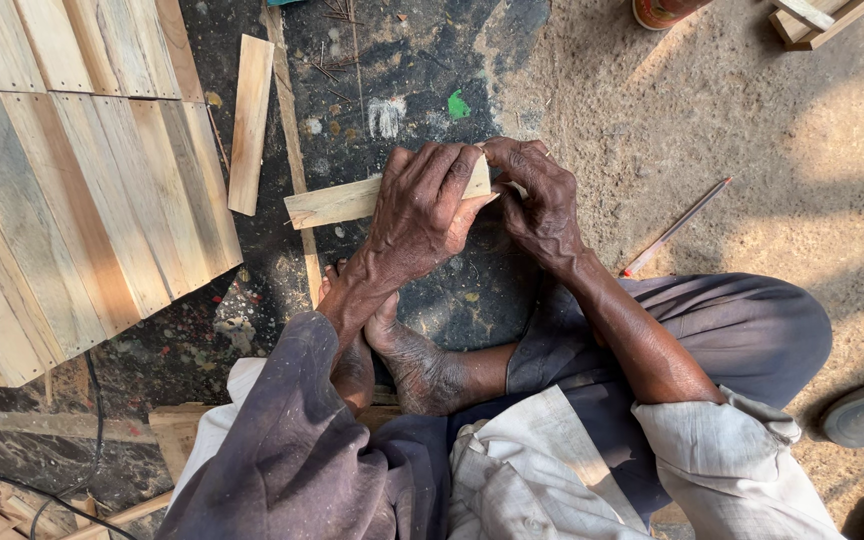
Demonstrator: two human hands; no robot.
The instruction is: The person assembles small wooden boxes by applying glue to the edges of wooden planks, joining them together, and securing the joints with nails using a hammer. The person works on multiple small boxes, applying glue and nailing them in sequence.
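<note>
So the person sat cross-legged on the floor (432, 70), and both hands were on one short wooden strip (337, 202) held just above the dark patch of ground in front of the bare feet (412, 355). The left hand (422, 215) lay over the top of the strip with its grip clamped down on it, fingers curled over the far edge. The right hand (542, 200) pinched the strip's right end, its grip closed on that end too, though what the fingertips were doing underneath was hidden.

My take on doing this bit well: keep the strip pinned firm with the left so it can't twist, and let the right do the fine work at the end. The long free end stuck out left, so any slack in the hold would let it swing.

A panel of joined slats (82, 210) lay well to the left, with a loose slat (249, 120) beside it. A thin pencil-like stick (674, 228) lay on the sandy ground to the right, within reach.
</note>
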